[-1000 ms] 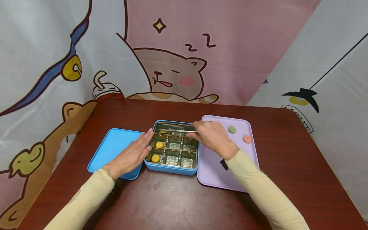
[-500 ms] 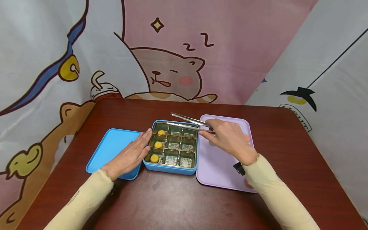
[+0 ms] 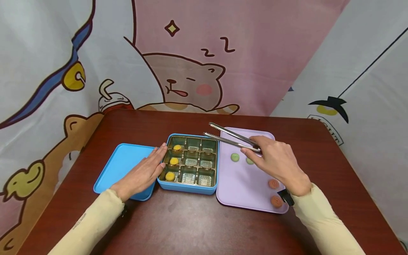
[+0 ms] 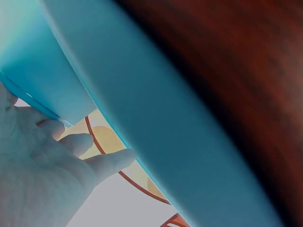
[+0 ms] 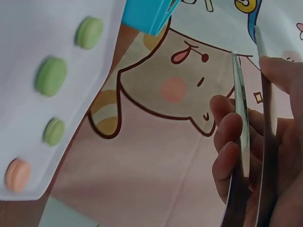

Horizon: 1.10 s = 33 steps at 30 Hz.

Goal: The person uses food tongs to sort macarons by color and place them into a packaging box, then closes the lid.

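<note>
My right hand (image 3: 278, 161) grips metal tongs (image 3: 234, 134), their tips apart with nothing between them, above the back left of the lilac tray (image 3: 236, 187). Green macarons (image 3: 234, 157) lie below; the right wrist view shows three green ones (image 5: 52, 76) and a pink one (image 5: 18, 175). Two pinkish-brown macarons (image 3: 273, 183) are by the right wrist. My left hand (image 3: 143, 175) rests with straight fingers against the left side of the blue box (image 3: 188, 187). Its gold divided insert has a yellow macaron (image 3: 174, 161) in each left-column compartment; the other compartments are bare.
A flat blue lid (image 3: 124, 166) lies on the brown table (image 3: 191, 223) left of the box, partly under the left hand. The tray stands close along the box's right side. A cartoon-printed cloth (image 3: 255, 63) hangs behind the table.
The right hand has drawn the tongs out of the box's back row, rightward over the tray. The tongs' tips have spread, and a yellow macaron shows in the back left compartment. The left hand stays put.
</note>
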### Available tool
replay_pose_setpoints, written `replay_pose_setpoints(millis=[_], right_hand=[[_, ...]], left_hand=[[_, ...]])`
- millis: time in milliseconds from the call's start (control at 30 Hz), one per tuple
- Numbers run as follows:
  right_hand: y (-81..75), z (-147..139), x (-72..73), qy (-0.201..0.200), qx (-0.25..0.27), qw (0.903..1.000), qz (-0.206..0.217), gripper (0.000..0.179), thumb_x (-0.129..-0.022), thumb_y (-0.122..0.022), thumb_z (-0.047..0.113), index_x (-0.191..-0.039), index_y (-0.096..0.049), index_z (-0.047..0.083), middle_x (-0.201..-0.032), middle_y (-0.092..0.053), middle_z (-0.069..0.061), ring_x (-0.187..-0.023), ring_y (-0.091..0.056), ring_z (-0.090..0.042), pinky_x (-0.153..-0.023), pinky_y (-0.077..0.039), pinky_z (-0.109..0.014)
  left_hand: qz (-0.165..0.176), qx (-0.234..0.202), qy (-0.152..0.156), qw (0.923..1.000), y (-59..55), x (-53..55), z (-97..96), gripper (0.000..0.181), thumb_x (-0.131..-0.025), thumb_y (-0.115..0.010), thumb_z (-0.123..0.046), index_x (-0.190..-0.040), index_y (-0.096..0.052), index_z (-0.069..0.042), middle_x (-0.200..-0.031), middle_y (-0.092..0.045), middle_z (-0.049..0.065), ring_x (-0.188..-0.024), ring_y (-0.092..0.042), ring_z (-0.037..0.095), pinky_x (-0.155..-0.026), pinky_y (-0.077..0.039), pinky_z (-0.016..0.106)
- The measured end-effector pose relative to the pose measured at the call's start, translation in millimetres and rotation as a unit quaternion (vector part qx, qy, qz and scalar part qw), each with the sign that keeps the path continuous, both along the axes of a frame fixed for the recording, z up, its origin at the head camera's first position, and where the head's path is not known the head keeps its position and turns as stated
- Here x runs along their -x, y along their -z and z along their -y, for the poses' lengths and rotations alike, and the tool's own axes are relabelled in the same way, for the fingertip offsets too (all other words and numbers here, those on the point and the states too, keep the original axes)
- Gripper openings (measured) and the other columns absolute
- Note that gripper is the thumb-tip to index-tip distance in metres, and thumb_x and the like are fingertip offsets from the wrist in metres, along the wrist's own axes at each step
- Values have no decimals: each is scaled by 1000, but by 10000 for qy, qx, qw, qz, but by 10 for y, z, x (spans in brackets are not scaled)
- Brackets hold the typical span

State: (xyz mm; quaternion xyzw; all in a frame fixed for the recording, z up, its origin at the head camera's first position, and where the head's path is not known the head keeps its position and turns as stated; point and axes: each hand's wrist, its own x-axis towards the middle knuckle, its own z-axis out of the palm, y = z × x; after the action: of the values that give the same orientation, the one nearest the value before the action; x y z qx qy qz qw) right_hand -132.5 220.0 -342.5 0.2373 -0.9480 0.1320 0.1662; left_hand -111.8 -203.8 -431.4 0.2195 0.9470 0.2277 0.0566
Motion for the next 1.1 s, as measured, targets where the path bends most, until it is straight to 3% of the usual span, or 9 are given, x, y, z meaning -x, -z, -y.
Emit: replay_pose_setpoints(millis=[333,600,900,1100], right_hand=[[130,-328,-129,49,34,9998,-209,37,-87,-84,40,-108,-71,11,-75,-62,5,-54,-46,-10,-47,-37,-31],[245,-528,-193,187,-168,9996,-118,42,-85,-86,40,-104,-70,7,-71,-58,4,-52,-41,-9,-44,-32,-26],[358,-697,-212,263,-363,9989,-154,52,-82,-88,39,-120,-72,8,-66,-52,8,-51,-38,-8,-41,-29,-25],[388,-763,-222,341,-454,9984,-78,45,-77,-92,39,-106,-72,9,-69,-58,7,-53,-44,-8,-42,-33,-28]], left_hand=[[-12,-19,0,10000,13,-1,-3,63,-114,-34,-37,-167,-11,-10,-174,-5,5,-158,-12,38,-115,-25,71],[13,-38,-21,10000,14,2,-9,64,-114,-37,-36,-167,-11,-11,-174,-5,4,-158,-12,38,-116,-26,70],[33,-39,-25,10000,21,6,-2,64,-114,-36,-37,-167,-11,-10,-174,-5,4,-158,-12,38,-116,-26,69],[37,-21,-19,10000,13,5,1,65,-114,-35,-38,-167,-10,-10,-174,-5,6,-158,-12,39,-116,-25,70]])
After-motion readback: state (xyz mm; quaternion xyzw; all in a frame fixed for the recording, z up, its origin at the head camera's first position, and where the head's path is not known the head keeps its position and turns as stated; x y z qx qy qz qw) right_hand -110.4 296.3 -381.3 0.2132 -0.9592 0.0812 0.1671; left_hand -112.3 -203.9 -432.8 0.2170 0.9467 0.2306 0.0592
